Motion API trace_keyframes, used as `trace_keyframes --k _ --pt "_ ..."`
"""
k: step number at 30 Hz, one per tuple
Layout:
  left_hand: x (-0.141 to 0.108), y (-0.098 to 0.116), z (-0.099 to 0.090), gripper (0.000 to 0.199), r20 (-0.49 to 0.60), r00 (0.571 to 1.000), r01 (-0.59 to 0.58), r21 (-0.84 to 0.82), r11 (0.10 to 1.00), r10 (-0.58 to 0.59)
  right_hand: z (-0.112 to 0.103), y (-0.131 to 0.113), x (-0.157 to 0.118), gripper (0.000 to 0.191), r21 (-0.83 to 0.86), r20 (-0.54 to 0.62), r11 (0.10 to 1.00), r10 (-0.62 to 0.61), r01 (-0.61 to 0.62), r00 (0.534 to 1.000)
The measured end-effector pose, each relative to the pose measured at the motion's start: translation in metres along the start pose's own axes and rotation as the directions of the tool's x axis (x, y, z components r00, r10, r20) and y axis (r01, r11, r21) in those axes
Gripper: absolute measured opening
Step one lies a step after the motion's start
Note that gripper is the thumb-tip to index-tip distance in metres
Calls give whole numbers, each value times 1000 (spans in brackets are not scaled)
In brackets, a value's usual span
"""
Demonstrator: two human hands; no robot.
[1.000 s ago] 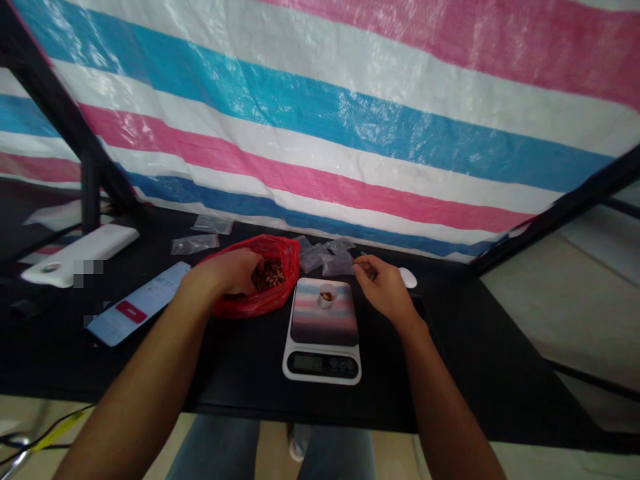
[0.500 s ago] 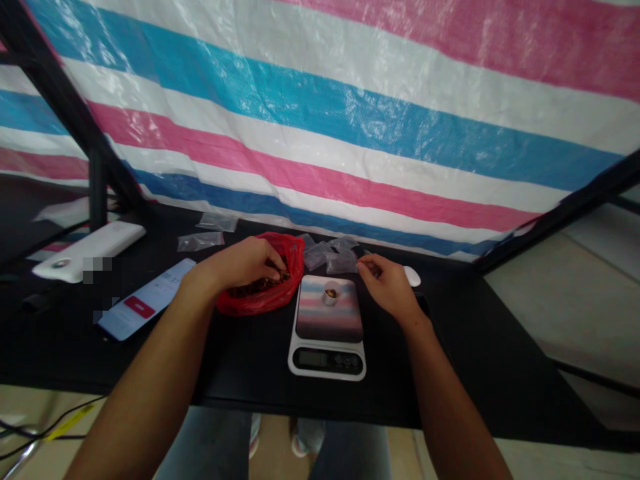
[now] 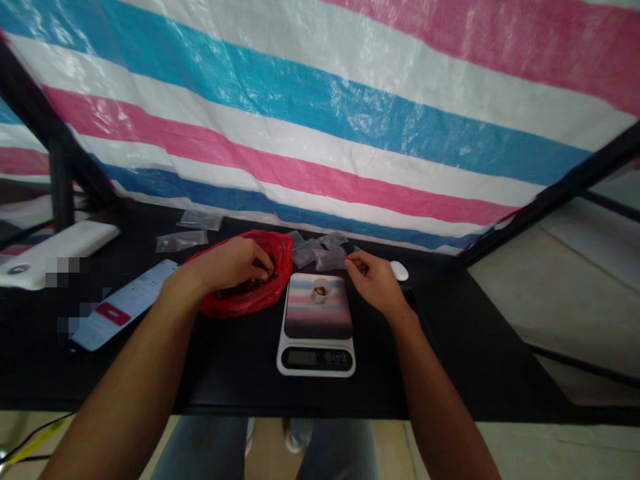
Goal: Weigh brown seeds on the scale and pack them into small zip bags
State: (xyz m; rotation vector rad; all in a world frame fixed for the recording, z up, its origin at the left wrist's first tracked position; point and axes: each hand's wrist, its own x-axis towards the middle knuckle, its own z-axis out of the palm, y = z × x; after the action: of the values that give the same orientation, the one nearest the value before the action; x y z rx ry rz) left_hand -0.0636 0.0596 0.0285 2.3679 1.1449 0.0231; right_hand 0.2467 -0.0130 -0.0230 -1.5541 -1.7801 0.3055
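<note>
My left hand (image 3: 239,263) reaches into an open red plastic bag (image 3: 273,288), fingers pinched together among small dark-brown dried pieces (image 3: 235,292). What the fingertips hold is hidden. On the white kitchen scale (image 3: 316,360) stands a small round cup (image 3: 321,291) with a few brown bits inside; the scale's display is too dim to read. To the right of the scale, my right hand (image 3: 373,277) hovers with its thumb and fingers closed, beside a clear plastic bag (image 3: 331,259). Whether it holds anything I cannot make out.
More clear bags (image 3: 201,220) lie at the back of the black table (image 3: 235,380). A phone (image 3: 125,303) with a lit screen and a white device (image 3: 60,253) lie on the left. A white rounded object (image 3: 399,271) sits behind my right hand. A striped tarp (image 3: 320,127) hangs behind.
The whole view has shifted, so things appear further left. My left hand stays in the red bag and my right hand stays beside the scale, both with fingers closed.
</note>
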Motion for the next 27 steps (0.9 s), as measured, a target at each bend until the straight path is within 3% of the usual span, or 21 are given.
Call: trace_keyframes --k 4,9,12,15,19,27 --pt "-3 10 -1 28 -156 981 -128 -57 990 118 0 -1 0 17 8 11 1000 -6 6 1000" --pt "1 40 16 26 -339 884 -390 -155 908 322 0 -5 0 15 -5 10 1000 -18 18 1000" --pt "7 59 31 20 -292 848 -501 -171 849 441 0 -5 0 15 -11 6 1000 -13 13 1000" --pt "13 69 40 19 -242 830 -533 -81 842 502 0 -4 0 14 -6 5 1000 -17 17 1000" --pt "18 68 44 18 -234 832 -515 10 857 502 -1 -5 0 13 2 9 999 -32 32 999" --pt "19 63 44 20 -228 814 -548 3 837 534 -3 -10 -1 13 21 19 999 -45 45 999"
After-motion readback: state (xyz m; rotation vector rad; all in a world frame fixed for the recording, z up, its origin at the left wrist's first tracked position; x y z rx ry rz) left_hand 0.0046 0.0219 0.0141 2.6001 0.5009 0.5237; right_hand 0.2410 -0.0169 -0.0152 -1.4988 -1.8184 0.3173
